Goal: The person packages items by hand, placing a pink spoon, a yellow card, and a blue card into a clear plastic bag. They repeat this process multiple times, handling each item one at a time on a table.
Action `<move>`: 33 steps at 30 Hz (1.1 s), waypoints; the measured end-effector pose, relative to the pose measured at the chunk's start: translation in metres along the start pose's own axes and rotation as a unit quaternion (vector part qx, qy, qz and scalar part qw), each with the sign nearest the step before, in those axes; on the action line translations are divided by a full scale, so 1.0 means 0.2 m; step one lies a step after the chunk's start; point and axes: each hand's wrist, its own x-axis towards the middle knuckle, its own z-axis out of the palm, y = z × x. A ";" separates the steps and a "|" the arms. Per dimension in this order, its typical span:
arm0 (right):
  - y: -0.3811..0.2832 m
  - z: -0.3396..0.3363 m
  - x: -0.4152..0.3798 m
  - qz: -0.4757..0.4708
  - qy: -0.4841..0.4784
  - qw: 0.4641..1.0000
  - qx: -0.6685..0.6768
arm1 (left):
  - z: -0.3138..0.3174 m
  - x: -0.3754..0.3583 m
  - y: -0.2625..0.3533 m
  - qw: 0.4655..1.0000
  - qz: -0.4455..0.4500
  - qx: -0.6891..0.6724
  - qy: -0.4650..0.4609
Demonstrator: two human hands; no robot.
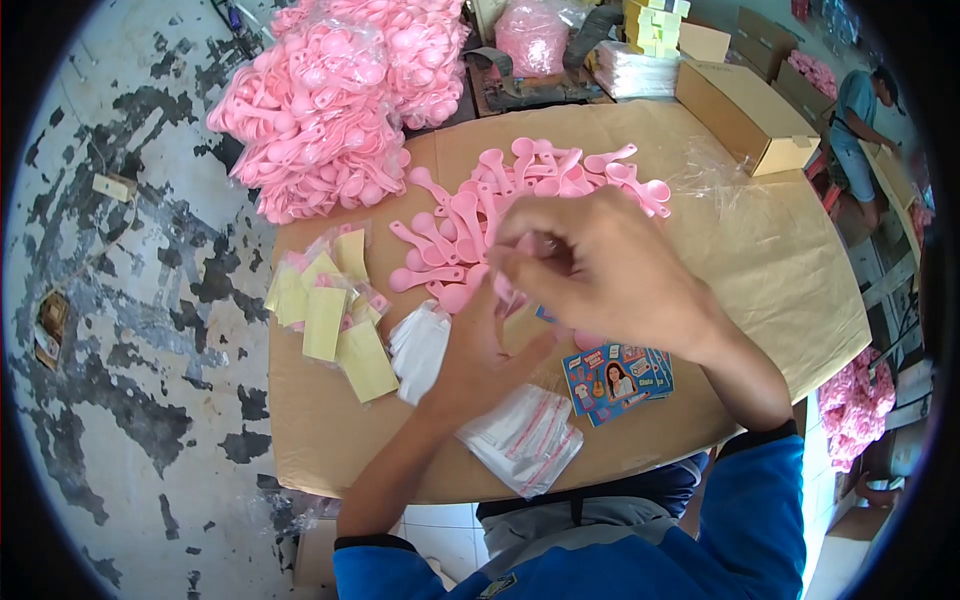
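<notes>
Both my hands meet over the front of a heap of pink plastic scoops (465, 212). Curled into a pinch, my right hand (615, 270) has a pink scoop (537, 243) showing partly between its fingers. My left hand (482, 355) is just below it, thumb spread away from the fingers; the fingertips are blurred beside a pinkish, shiny piece I cannot make out. Under my left hand lie clear-white plastic bags (525, 440), with more of them (418, 348) to its left. Blue printed cards (620, 380) sit in a stack below my right wrist.
Packed pouches with yellow cards (335, 310) lie at the table's left. Large clear bags of pink scoops (320, 110) stand at the back left. A cardboard box (750, 115) and crumpled clear plastic (710, 175) are at the back right. Another person (860, 130) works at far right.
</notes>
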 end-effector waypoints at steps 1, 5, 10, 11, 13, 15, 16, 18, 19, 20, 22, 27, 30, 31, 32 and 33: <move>0.02 0.03 0.01 -0.010 0.010 1.000 0.019 | 0.01 -0.01 0.00 0.997 -0.069 -0.040 0.002; 0.09 0.06 0.05 -0.094 0.140 0.986 0.008 | -0.05 -0.03 0.08 0.959 -0.212 -0.181 -0.055; 0.07 -0.04 0.03 0.025 -0.088 0.990 0.106 | -0.05 -0.02 0.20 0.941 -0.169 -0.289 -0.043; 0.05 -0.03 0.03 0.040 -0.088 0.990 0.103 | -0.05 -0.02 0.22 0.931 -0.186 -0.314 0.015; 0.03 0.00 0.03 0.069 -0.090 0.989 0.097 | -0.07 -0.03 0.16 0.953 -0.125 -0.271 0.048; 0.06 0.07 0.02 -0.022 -0.003 1.000 0.021 | -0.09 -0.04 0.16 0.957 -0.132 -0.247 0.070; 0.08 0.10 0.03 -0.067 0.041 0.997 -0.017 | -0.10 -0.04 0.15 0.959 -0.133 -0.237 0.078; 0.07 0.08 0.04 -0.168 0.050 0.978 -0.113 | -0.11 -0.05 0.13 0.962 -0.135 -0.219 0.096; 0.07 0.07 0.04 -0.218 0.055 0.961 -0.160 | -0.11 -0.05 0.13 0.958 -0.138 -0.236 0.089; 0.07 0.08 0.04 -0.221 0.051 0.958 -0.176 | -0.12 -0.04 0.14 0.953 -0.141 -0.254 0.083; 0.06 0.11 0.02 -0.226 0.043 0.951 -0.208 | -0.13 -0.05 0.17 0.940 -0.153 -0.293 0.083; 0.08 0.14 0.02 -0.241 0.065 0.944 -0.215 | -0.12 -0.05 0.23 0.950 -0.178 -0.238 0.095; 0.09 0.14 0.02 -0.247 0.048 0.936 -0.247 | -0.17 -0.07 0.15 0.986 -0.162 -0.035 0.018; 0.10 0.14 0.01 -0.249 0.038 0.932 -0.262 | -0.17 -0.07 0.15 0.987 -0.162 -0.017 0.012; 0.11 0.14 0.01 -0.246 0.031 0.934 -0.257 | -0.17 -0.07 0.15 0.987 -0.162 0.002 0.008; 0.12 0.14 0.01 -0.244 0.023 0.936 -0.252 | -0.17 -0.07 0.15 0.986 -0.163 0.021 0.004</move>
